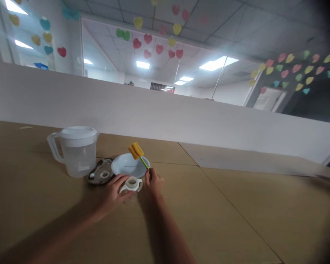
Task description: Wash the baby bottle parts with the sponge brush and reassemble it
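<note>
My left hand (113,193) is wrapped around a small clear bottle (132,184) with a white collar and two side handles. Its mouth is uncovered and faces up. In my right hand (154,184) is the thin green stem of a sponge brush (136,150); the fingers are closed on it. The brush's yellow sponge head points up and to the left, above a white bowl (121,169). That bowl stands just beyond both hands. Left of it lies a dark tray (92,182) carrying a white ring-shaped part (105,176) and other small pieces I cannot make out.
A clear plastic pitcher (81,157) with a white lid stands behind the tray at the left. The brown tabletop (236,205) has visible seams. A white wall (143,113) with windows above it runs along the back. At the right edge is a dark, blurred shape.
</note>
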Action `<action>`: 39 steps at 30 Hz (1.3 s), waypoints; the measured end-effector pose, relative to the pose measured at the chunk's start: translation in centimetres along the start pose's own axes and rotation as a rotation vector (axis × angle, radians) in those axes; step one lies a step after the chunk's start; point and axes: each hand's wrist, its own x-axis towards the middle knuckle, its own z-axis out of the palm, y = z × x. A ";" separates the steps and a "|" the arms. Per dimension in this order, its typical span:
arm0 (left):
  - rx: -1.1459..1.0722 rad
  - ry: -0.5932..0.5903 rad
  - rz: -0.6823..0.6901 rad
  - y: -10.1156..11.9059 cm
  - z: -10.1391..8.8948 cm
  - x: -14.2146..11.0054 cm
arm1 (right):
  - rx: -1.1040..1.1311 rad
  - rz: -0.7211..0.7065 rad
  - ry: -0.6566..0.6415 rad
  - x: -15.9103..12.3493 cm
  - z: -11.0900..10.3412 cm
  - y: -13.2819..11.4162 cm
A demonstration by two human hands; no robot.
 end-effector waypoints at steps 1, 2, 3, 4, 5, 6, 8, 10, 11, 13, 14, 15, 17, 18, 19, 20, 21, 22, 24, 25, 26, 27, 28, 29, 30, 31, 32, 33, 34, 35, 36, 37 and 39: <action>-0.017 -0.005 0.004 0.1 0.0 -0.2 | -0.008 -0.001 -0.007 0.0 0.0 0.1; -0.033 -0.001 0.005 0.2 0.0 -0.4 | -0.018 0.004 -0.017 0.0 0.0 0.1; -0.050 0.006 0.002 0.3 0.1 -0.6 | -0.027 0.011 -0.027 0.0 -0.1 0.2; -0.066 0.012 -0.005 0.4 0.2 -0.8 | -0.035 0.021 -0.033 0.0 -0.2 0.2; -0.082 0.013 -0.014 0.4 0.4 -1.0 | -0.041 0.029 -0.036 0.1 -0.2 0.2; -0.095 0.010 -0.022 0.3 0.5 -1.1 | -0.042 0.034 -0.038 0.1 -0.3 0.2; -0.110 -0.003 -0.027 0.2 0.6 -1.4 | -0.037 0.032 -0.034 0.3 -0.4 0.2; -0.102 -0.010 -0.013 0.0 0.7 -1.5 | -0.031 0.023 -0.029 0.3 -0.5 0.1; -0.089 -0.010 0.008 0.0 0.7 -1.6 | -0.027 0.019 -0.029 0.4 -0.5 0.1; -0.053 -0.010 0.080 -0.1 0.6 -1.9 | -0.025 0.020 -0.031 0.4 -0.4 0.0; -0.035 -0.003 0.132 -0.1 0.5 -2.0 | -0.025 0.022 -0.032 0.4 -0.4 -0.1; -0.018 0.015 0.190 -0.1 0.4 -2.1 | -0.023 0.025 -0.029 0.4 -0.4 -0.2; 0.018 0.086 0.307 0.0 0.0 -2.1 | 0.000 0.031 -0.016 0.4 -0.4 -0.4; 0.043 0.140 0.353 0.1 -0.3 -1.9 | 0.024 0.038 -0.009 0.4 -0.4 -0.5; 0.073 0.197 0.390 0.1 -0.7 -1.5 | 0.056 0.046 -0.003 0.4 -0.5 -0.7; 0.108 0.253 0.413 0.1 -1.2 -1.0 | 0.095 0.057 0.004 0.4 -0.5 -0.9; 0.151 0.305 0.424 0.0 -1.7 -0.3 | 0.139 0.068 0.013 0.4 -0.6 -1.1; 0.196 0.353 0.425 -0.2 -2.3 0.5 | 0.186 0.074 0.027 0.4 -0.6 -1.3; 0.293 0.428 0.405 -1.0 -3.5 2.1 | 0.278 0.061 0.069 0.4 -0.7 -1.8; 0.340 0.456 0.392 -1.5 -4.2 2.8 | 0.317 0.039 0.087 0.4 -0.8 -2.0; 0.384 0.480 0.381 -2.1 -4.8 3.5 | 0.346 0.001 0.090 0.4 -0.8 -2.2; 0.424 0.501 0.376 -2.7 -5.4 3.9 | 0.362 -0.056 0.077 0.4 -0.9 -2.4; 0.459 0.520 0.376 -3.3 -5.9 4.2 | 0.365 -0.127 0.053 0.5 -1.0 -2.5; 0.490 0.534 0.380 -3.8 -6.5 4.4 | 0.356 -0.203 0.023 0.5 -1.1 -2.7; 0.518 0.544 0.389 -4.2 -7.0 4.4 | 0.337 -0.273 -0.002 0.6 -1.2 -2.8; 0.543 0.549 0.402 -4.5 -7.5 4.3 | 0.311 -0.327 -0.017 0.7 -1.3 -2.9; 0.568 0.551 0.419 -4.8 -7.9 4.2 | 0.285 -0.362 -0.019 0.8 -1.4 -2.9; 0.591 0.544 0.439 -4.8 -8.3 4.0 | 0.260 -0.376 -0.012 0.8 -1.5 -3.0; 0.614 0.535 0.464 -4.8 -8.6 3.8 | 0.235 -0.379 -0.004 0.9 -1.6 -3.1; 0.637 0.522 0.492 -4.7 -8.8 3.6 | 0.210 -0.381 0.000 1.0 -1.7 -3.1; 0.663 0.502 0.523 -4.5 -9.0 3.5 | 0.185 -0.386 0.000 1.1 -1.9 -3.1; 0.691 0.477 0.551 -4.3 -9.2 3.3 | 0.158 -0.394 0.000 1.2 -2.0 -3.2; 0.739 0.432 0.592 -4.0 -9.3 3.2 | 0.107 -0.417 0.002 1.3 -2.3 -3.3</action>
